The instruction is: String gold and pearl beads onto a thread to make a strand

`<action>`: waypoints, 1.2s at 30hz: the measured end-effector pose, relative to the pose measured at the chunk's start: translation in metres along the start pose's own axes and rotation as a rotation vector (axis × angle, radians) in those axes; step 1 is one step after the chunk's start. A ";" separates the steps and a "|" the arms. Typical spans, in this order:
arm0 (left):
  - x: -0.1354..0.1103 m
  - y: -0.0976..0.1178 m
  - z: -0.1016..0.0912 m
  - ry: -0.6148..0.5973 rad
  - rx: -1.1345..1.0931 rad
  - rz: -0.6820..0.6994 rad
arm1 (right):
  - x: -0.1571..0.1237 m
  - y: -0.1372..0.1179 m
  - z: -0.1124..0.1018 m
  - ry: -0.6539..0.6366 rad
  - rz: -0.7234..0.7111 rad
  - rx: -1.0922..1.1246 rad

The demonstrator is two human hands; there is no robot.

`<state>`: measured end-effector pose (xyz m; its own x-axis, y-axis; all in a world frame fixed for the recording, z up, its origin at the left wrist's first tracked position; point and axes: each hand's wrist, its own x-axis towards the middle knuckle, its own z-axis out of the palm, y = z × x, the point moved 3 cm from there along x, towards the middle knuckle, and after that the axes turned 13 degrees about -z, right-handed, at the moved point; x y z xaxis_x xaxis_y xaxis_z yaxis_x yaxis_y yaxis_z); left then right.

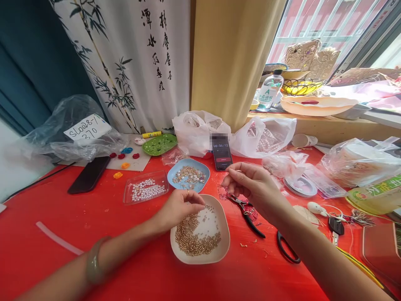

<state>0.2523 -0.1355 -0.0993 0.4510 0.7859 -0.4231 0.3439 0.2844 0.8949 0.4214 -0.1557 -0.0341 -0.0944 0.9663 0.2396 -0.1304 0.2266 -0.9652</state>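
My left hand (181, 208) is over the left rim of a cream plate (223, 251), its thumb and fingers pinched together. Whatever it pinches is too small to make out. Small gold beads (196, 240) cover much of that plate. Held higher and to the right, my right hand (250, 182) also has thumb and forefinger closed in a pinch, the other fingers curled. What is between them cannot be made out. Beneath it lie black-handled pliers (250, 221). A blue plate (171, 173) with mixed gold and white beads stands just behind my left hand.
A clear tray (128, 196) of white pearl beads sits on the left, near a black phone (89, 175). Another phone (223, 156) shows a running timer. Plastic bags (200, 129) line the back. Black scissor handles (286, 248) and a key (336, 228) lie at right.
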 end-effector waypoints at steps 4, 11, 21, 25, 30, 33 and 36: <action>0.003 -0.001 -0.002 -0.035 -0.217 -0.011 | -0.001 0.004 -0.001 -0.001 0.001 -0.101; 0.005 -0.002 -0.005 -0.050 -0.610 -0.062 | -0.003 0.014 0.008 0.016 0.033 -0.039; 0.010 -0.008 -0.010 -0.098 -0.776 -0.050 | -0.022 0.052 0.033 0.005 0.069 -0.166; 0.010 -0.008 -0.009 -0.094 -0.781 -0.049 | -0.027 0.057 0.034 0.024 -0.005 -0.266; 0.010 -0.009 -0.008 -0.078 -0.788 -0.056 | -0.031 0.063 0.037 0.037 -0.119 -0.426; 0.010 -0.008 -0.008 -0.073 -0.778 -0.068 | -0.033 0.063 0.038 0.042 -0.168 -0.465; 0.009 -0.007 -0.008 -0.060 -0.771 -0.078 | -0.033 0.060 0.039 0.051 -0.204 -0.495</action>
<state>0.2476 -0.1262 -0.1084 0.5003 0.7233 -0.4759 -0.2841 0.6564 0.6989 0.3784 -0.1788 -0.0961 -0.0657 0.8984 0.4343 0.3407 0.4293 -0.8364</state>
